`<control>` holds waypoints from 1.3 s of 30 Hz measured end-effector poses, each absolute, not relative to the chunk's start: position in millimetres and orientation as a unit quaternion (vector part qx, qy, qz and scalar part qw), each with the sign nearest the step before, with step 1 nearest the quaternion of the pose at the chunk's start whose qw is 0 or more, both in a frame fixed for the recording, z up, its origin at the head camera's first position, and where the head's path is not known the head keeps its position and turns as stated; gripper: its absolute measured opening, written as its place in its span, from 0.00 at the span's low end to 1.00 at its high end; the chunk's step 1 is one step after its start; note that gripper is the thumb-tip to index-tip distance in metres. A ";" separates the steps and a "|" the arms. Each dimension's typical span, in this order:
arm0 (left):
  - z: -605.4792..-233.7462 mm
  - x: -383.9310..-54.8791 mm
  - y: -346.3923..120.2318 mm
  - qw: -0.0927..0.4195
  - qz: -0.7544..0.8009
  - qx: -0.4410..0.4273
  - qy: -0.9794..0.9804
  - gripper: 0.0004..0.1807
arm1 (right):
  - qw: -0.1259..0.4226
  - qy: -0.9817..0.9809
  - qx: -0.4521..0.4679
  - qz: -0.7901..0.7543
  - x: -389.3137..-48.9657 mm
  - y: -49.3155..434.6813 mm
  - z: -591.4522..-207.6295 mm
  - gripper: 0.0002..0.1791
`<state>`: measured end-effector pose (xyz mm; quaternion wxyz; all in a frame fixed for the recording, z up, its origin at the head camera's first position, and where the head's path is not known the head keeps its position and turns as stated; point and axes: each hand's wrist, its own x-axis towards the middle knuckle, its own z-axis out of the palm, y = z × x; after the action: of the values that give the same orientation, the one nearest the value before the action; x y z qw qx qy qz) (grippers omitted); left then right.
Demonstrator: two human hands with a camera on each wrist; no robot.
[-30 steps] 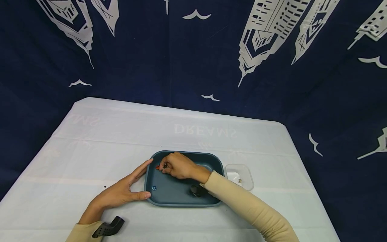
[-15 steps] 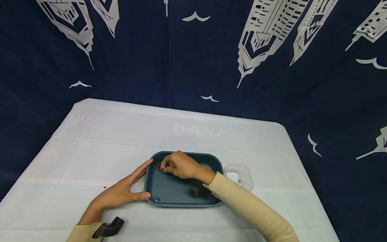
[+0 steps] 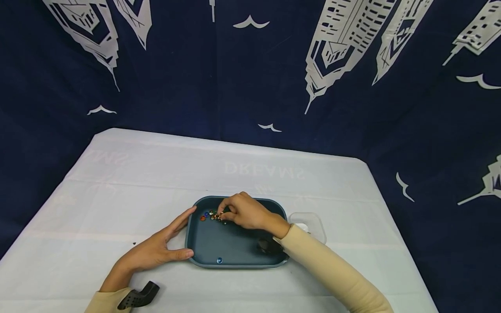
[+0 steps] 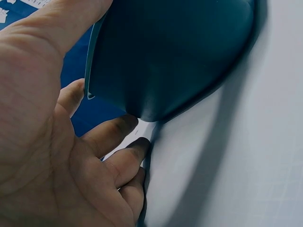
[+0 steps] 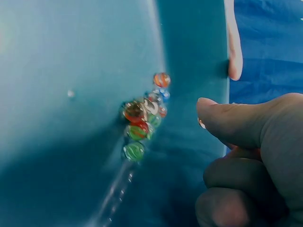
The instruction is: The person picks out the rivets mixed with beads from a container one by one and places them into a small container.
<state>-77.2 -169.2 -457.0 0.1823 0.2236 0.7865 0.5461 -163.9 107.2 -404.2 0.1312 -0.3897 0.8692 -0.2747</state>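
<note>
Glass marbles (image 5: 137, 131) lie bunched toward the far left of the tray (image 3: 235, 245), a blue marble (image 3: 219, 261) alone by its near wall. The right hand (image 3: 250, 213) seems to pinch one more, mostly out of sight; the left hand (image 3: 156, 248) is spread against the tray's end. Work looks unfinished: many remain, and how much is done I cannot tell.

Was closed off at the back by a navy fabric backdrop (image 3: 188, 78), printed with white skyscrapers (image 3: 346, 34) pointing downward and curved white seagull shapes (image 3: 250, 19). Was furnished with a white-clothed table (image 3: 117, 195), rounded at its far corners, lightly creased, and marked with faint flipped lettering (image 3: 264, 170) reading DREAMS. Was lit softly, with deeper navy at lower left.
</note>
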 end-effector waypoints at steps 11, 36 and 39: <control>-457.5 -77.0 -169.3 0.181 0.546 0.221 0.788 0.53 | 0.120 0.870 -0.380 -0.290 -164.4 126.7 -395.5 0.06; -458.0 -76.3 -169.4 0.191 0.549 0.213 0.785 0.53 | 0.115 0.881 -0.349 -0.299 -159.6 163.0 -385.2 0.06; -457.5 -76.8 -169.2 0.191 0.549 0.213 0.785 0.53 | 0.117 0.882 -0.341 -0.303 -157.5 170.1 -383.8 0.06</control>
<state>-76.8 -169.2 -457.5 0.1912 0.2131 0.7853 0.5490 -157.5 170.1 -383.8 0.1170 -0.3413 0.8821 -0.3029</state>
